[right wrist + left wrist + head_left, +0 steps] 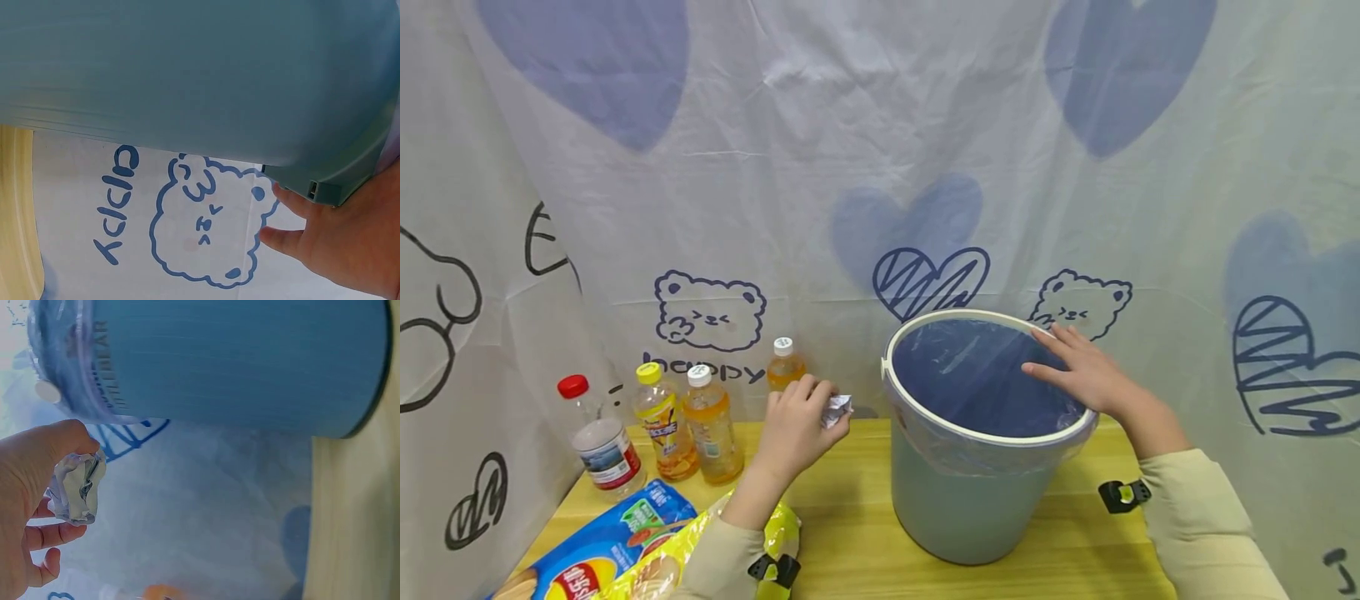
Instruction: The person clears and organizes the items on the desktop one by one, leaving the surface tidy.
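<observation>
A crumpled paper ball is pinched between the thumb and fingers of my left hand, left of the trash can in the head view. The grey-green trash can stands upright on the table, with a white ring round its rim and a clear plastic liner folded over the edge. My right hand rests on the can's right rim, fingers spread, thumb pointing over the opening. In the right wrist view, fingers reach under the rim's outer edge. The can's bottom inside is not visible.
Several bottles stand at the back left: a red-capped bottle, a yellow-capped bottle, a white-capped bottle and another amber bottle. Blue and yellow snack bags lie in front. A printed curtain hangs behind the wooden table.
</observation>
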A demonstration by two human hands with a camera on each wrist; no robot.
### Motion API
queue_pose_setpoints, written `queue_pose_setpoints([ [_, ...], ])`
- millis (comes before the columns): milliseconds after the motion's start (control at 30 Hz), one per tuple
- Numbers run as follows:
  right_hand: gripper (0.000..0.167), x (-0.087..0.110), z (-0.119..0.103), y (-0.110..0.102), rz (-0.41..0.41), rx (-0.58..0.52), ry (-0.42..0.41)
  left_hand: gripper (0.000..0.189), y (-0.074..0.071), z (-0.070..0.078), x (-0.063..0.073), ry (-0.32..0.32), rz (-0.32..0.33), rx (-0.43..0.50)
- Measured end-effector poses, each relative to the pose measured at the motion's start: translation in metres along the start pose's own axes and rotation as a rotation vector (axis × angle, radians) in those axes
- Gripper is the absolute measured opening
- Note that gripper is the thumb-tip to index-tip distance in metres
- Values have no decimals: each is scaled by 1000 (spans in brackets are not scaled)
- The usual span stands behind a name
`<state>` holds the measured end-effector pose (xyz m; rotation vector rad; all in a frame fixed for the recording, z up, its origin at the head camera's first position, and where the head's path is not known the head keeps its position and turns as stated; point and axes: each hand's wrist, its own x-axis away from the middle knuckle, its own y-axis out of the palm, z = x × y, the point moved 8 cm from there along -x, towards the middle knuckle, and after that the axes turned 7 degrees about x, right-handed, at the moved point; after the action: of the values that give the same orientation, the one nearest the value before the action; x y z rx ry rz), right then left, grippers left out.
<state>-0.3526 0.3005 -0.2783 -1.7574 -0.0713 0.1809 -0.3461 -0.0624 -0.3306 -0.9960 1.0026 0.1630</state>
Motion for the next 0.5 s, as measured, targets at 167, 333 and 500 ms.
queue_pose_setpoints([
  [167, 82, 0, 0, 0, -1, -2, 3, 31, -14, 3, -13, 6, 41, 3],
  [333, 81, -1, 1, 0, 1, 1, 2, 31, -27, 8, -25, 7, 79, 14],
  [500, 81, -2, 1, 1, 2, -6, 1, 31, -36, 13, -34, -4, 108, 41],
])
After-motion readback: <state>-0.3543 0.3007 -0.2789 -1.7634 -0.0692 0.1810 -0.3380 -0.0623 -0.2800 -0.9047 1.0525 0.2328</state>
